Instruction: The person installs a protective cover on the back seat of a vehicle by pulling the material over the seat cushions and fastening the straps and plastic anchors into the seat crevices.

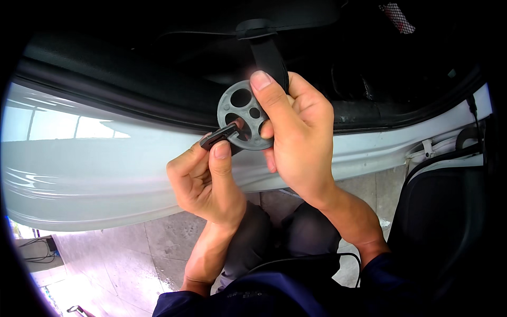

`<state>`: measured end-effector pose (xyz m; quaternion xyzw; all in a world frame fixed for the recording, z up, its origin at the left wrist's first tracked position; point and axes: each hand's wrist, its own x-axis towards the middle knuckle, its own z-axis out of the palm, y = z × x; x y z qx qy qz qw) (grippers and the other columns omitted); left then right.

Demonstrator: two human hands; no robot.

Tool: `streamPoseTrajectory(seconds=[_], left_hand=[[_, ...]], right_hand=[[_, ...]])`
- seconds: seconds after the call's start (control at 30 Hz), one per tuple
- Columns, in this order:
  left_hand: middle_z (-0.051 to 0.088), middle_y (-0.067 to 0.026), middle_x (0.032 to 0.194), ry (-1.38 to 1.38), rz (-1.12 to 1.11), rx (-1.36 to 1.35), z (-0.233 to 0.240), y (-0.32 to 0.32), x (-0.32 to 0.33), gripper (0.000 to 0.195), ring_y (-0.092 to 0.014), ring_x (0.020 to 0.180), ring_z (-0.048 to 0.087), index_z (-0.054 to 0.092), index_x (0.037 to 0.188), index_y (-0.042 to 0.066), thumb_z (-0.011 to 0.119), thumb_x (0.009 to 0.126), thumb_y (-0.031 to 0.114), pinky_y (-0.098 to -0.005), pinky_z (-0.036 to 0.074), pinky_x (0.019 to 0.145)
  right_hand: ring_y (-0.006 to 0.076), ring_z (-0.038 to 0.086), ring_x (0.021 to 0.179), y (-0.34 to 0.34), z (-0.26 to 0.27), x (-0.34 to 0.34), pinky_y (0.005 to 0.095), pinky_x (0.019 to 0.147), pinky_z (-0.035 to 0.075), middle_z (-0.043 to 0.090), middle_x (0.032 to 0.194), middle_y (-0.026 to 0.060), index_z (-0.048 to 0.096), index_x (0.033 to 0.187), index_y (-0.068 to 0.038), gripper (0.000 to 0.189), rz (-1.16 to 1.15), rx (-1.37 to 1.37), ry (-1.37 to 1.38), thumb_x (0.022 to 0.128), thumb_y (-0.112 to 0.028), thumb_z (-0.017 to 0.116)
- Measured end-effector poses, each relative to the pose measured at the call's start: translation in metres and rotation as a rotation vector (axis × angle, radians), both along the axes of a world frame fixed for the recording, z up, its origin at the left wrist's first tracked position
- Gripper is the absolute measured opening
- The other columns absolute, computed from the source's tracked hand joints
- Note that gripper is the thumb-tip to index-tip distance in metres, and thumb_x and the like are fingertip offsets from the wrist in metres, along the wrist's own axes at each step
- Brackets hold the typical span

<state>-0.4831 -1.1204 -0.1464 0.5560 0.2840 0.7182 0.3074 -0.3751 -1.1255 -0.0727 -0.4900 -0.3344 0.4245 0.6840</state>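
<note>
My right hand (299,123) grips a round grey plastic disc (233,105) with several holes, thumb on its upper right edge and a fingertip behind it. At the disc's lower left, my left hand (212,178) pinches a small flat black plastic piece (220,136) between thumb and forefinger; its right end overlaps one of the holes. A black strap (269,55) runs down behind the disc and my right hand from a black plastic guide (255,28). Whether the black piece is fixed to the disc or the strap, I cannot tell.
A white car body sill (99,166) with a black door seal (119,107) crosses the view. An open car door (443,210) stands at the right. Below are my knees and a tiled floor (174,233). Black cables (39,249) lie at the lower left; a mesh item (398,18) is at the upper right.
</note>
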Motion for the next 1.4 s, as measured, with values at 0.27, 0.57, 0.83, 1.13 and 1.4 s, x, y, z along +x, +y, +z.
streamPoseTrajectory(seconds=[0.27,0.57,0.83,1.13,1.4], left_hand=[[0.069,-0.0275,0.102,0.099,0.034,0.093,0.0,0.008,-0.002,0.02,-0.02,0.091,0.07,0.046,0.109,-0.007,0.06,0.095,-0.008,-0.0285,0.056,0.083],[0.071,-0.018,0.103,0.124,-0.132,-0.042,-0.001,0.009,-0.003,0.018,-0.012,0.088,0.067,0.051,0.107,-0.005,0.064,0.094,-0.006,-0.0234,0.053,0.078],[0.072,-0.0111,0.089,0.082,-0.276,-0.229,0.018,-0.003,-0.012,0.018,-0.006,0.074,0.06,0.052,0.107,-0.003,0.065,0.095,-0.002,-0.0182,0.047,0.068],[0.071,-0.0161,0.087,0.274,-0.184,-0.143,0.027,-0.005,-0.016,0.011,-0.014,0.074,0.066,0.054,0.104,-0.005,0.06,0.098,0.003,-0.0241,0.053,0.068],[0.074,-0.0147,0.089,0.58,0.132,0.176,0.027,0.001,-0.018,0.013,-0.017,0.079,0.072,0.064,0.096,-0.006,0.073,0.086,-0.006,-0.026,0.056,0.072]], right_hand=[[0.0035,0.041,0.039,0.003,-0.002,-0.003,0.0231,0.036,0.036,0.049,0.051,-0.0002,0.051,0.074,-0.004,0.036,-0.031,-0.016,-0.004,0.1,-0.027,0.061],[0.0036,0.045,0.044,0.007,-0.003,0.002,0.0248,0.037,0.039,0.047,0.05,0.0015,0.041,0.067,-0.004,0.043,-0.03,0.018,-0.113,0.1,-0.023,0.061],[0.0053,0.047,0.043,0.003,0.005,0.012,0.0258,0.036,0.038,0.048,0.049,0.0015,0.044,0.066,-0.003,0.043,0.029,-0.037,-0.129,0.099,-0.025,0.061],[0.0103,0.045,0.035,0.004,0.0,0.028,0.0282,0.039,0.045,0.05,0.053,0.0049,0.052,0.073,0.0,0.041,0.161,-0.133,-0.117,0.099,-0.032,0.06],[0.0088,0.044,0.035,0.003,-0.003,0.02,0.0264,0.039,0.044,0.051,0.055,0.0035,0.052,0.074,-0.002,0.04,0.076,-0.08,-0.144,0.099,-0.033,0.06]])
